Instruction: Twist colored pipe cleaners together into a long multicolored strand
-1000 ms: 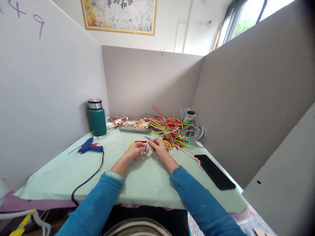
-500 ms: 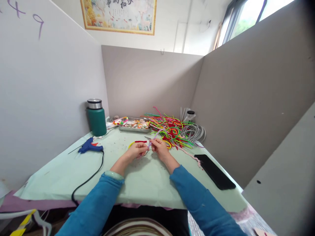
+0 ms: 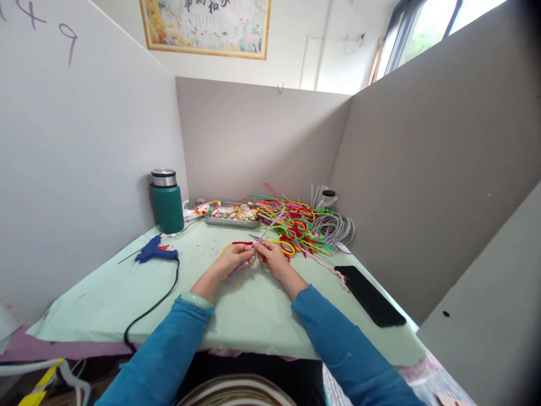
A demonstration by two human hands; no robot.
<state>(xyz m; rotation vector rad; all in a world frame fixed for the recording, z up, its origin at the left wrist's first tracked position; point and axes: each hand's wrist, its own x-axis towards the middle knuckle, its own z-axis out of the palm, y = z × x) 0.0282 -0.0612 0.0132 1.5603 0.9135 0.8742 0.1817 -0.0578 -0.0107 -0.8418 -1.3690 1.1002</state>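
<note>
Over the middle of the table my left hand [image 3: 237,257] and my right hand [image 3: 269,255] meet, fingertips pinched close together. Between them runs a purple pipe cleaner [image 3: 270,226], one end rising toward the back right and the other sticking out below my left fingers. Both hands are closed on it; the exact spot where they grip is hidden by the fingers. Just behind the hands lie yellow-handled scissors [image 3: 288,248], partly covered by my right hand, and a short red pipe cleaner [image 3: 242,243].
A pile of coloured pipe cleaners [image 3: 291,217] and a coil of grey cord [image 3: 333,227] lie at the back right. A metal tray [image 3: 232,223] holds small pieces. To the left are a green bottle [image 3: 167,208] and a blue glue gun [image 3: 155,251]; a black phone [image 3: 372,296] lies right.
The purple pipe cleaner has shifted between my fingers; its upper end now stretches straighter, and more of it shows below my left hand. My hands have barely moved.
</note>
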